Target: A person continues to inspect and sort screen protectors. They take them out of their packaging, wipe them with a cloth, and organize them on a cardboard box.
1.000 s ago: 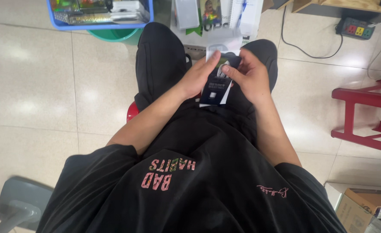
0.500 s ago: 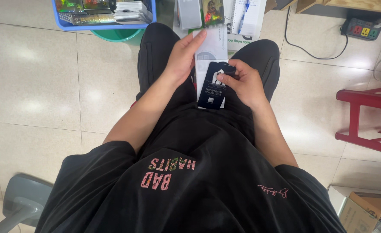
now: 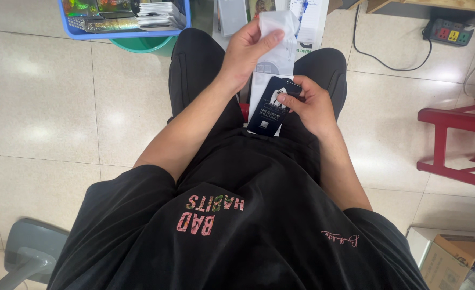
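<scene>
Left hand (image 3: 248,51) has lifted since half a second ago: it was low by the dark card, now it's up at top centre of frame, pinching the top edge of the clear plastic sleeve (image 3: 274,48) between thumb and fingers. Sleeve is pulled out long toward the upper frame, so it's separating from the card rather than lying stacked on it. Reads to me as the sleeve being drawn off or opened, partway through.

Right hand (image 3: 310,104) stays put at centre frame, over the lap, clamped on the dark card (image 3: 272,107), thumb pressing its upper face, fingers behind.

Card: dark navy, rectangular, tilted, small pale item fixed near its top, white square label low down. Lower end of the sleeve sits behind it, touching. Sleeve is translucent white, slightly crumpled at the pinch.

Around: blue basket (image 3: 124,33) of packaged goods upper left, power strip (image 3: 448,32) upper right, red stool (image 3: 458,142) right edge, cardboard box (image 3: 452,260) lower right, all on the tiled floor.
</scene>
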